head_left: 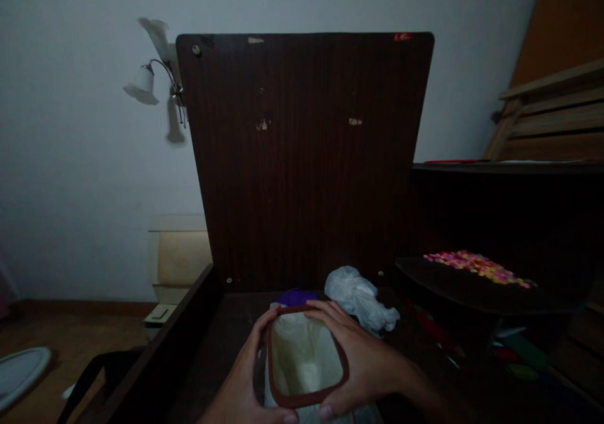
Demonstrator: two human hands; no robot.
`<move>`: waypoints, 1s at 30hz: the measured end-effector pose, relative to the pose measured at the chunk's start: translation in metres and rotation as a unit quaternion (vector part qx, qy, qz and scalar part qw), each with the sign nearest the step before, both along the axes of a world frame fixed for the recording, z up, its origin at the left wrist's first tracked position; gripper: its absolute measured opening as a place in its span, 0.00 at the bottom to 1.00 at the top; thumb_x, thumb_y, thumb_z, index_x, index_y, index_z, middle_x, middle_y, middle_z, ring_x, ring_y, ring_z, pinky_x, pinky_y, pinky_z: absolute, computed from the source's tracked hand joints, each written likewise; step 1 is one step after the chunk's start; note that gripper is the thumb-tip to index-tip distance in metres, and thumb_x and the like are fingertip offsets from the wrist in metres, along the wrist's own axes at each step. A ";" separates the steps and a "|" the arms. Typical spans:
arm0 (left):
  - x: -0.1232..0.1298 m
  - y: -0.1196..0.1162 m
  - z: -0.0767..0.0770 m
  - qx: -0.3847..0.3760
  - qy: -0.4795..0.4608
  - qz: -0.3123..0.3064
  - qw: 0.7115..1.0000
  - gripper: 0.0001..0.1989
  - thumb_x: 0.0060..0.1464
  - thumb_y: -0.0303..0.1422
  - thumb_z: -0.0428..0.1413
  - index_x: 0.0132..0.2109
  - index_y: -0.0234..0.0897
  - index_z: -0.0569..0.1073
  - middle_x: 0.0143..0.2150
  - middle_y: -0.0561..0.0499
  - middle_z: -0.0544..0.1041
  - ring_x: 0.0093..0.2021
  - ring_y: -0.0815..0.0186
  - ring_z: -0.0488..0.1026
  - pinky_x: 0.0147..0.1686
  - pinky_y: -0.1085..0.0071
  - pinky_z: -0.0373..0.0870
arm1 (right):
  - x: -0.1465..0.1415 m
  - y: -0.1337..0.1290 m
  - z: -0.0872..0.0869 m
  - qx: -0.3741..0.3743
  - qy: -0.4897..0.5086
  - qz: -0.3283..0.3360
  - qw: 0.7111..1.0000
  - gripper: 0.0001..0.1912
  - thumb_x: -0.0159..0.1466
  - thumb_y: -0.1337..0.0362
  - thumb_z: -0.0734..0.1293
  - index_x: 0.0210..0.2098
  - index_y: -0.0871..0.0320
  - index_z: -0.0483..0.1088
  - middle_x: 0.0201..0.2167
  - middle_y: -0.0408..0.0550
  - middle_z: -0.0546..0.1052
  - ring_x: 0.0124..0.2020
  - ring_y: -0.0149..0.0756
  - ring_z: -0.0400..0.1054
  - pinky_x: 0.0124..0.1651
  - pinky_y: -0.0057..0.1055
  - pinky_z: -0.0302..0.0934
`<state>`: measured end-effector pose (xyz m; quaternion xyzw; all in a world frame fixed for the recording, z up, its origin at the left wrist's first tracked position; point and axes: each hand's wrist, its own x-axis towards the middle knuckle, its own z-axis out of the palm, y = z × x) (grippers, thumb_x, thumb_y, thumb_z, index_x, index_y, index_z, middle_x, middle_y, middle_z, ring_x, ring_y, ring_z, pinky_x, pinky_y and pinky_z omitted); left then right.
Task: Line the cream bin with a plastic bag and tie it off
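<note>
A small bin with a brown rounded-square rim (308, 401) stands low in the middle of the view. A pale plastic bag liner (302, 348) covers its inside, and I make out no contents. My left hand (243, 377) is curved round the rim's left side, thumb at the near edge. On the opposite side my right hand (361, 351) wraps the rim, its fingers over the far right corner. Just behind the bin lie a crumpled whitish plastic bag (353, 292) and a purple thing (296, 297), partly hidden by the rim and fingers.
A tall dark wooden panel (306, 160) rises behind the dark tabletop (202, 348). Right of it, a dark shelf (453, 295) carries small pink and yellow pieces (476, 267). A wall lamp (144, 84) hangs at left, with a cream chair-like object (182, 257) below.
</note>
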<state>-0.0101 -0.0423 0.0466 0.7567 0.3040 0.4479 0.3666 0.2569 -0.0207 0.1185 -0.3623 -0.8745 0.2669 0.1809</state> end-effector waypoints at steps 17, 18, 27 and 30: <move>0.008 -0.002 -0.012 -0.011 -0.043 -0.003 0.999 0.54 0.48 0.61 0.63 0.73 0.48 0.49 0.76 0.41 0.53 0.75 0.39 0.52 0.70 0.43 0.55 | 0.011 -0.001 -0.017 -0.083 0.003 -0.025 0.996 0.76 0.36 0.40 0.82 0.75 0.58 0.47 0.76 0.62 0.44 0.76 0.66 0.33 0.74 0.60 0.33; 0.008 -0.002 -0.013 -0.004 -0.035 0.002 0.999 0.54 0.49 0.61 0.63 0.73 0.48 0.48 0.76 0.40 0.52 0.75 0.39 0.51 0.71 0.43 0.55 | 0.011 -0.002 -0.017 -0.080 0.005 -0.020 0.997 0.75 0.39 0.39 0.81 0.75 0.59 0.46 0.77 0.62 0.43 0.76 0.65 0.33 0.74 0.60 0.34; 0.012 -0.006 -0.014 0.044 0.001 0.030 0.999 0.53 0.51 0.59 0.61 0.73 0.44 0.46 0.74 0.35 0.54 0.72 0.38 0.55 0.69 0.39 0.53 | 0.009 -0.006 -0.036 -0.019 0.071 -0.009 0.997 0.66 0.51 0.36 0.75 0.75 0.65 0.44 0.76 0.66 0.44 0.76 0.59 0.37 0.75 0.57 0.35; 0.015 -0.007 -0.012 0.065 -0.002 0.039 0.997 0.51 0.53 0.59 0.60 0.73 0.44 0.46 0.74 0.36 0.54 0.72 0.38 0.56 0.69 0.40 0.55 | 0.008 -0.006 -0.045 -0.009 0.099 -0.010 0.995 0.67 0.51 0.36 0.74 0.74 0.66 0.44 0.76 0.67 0.44 0.77 0.59 0.36 0.75 0.57 0.36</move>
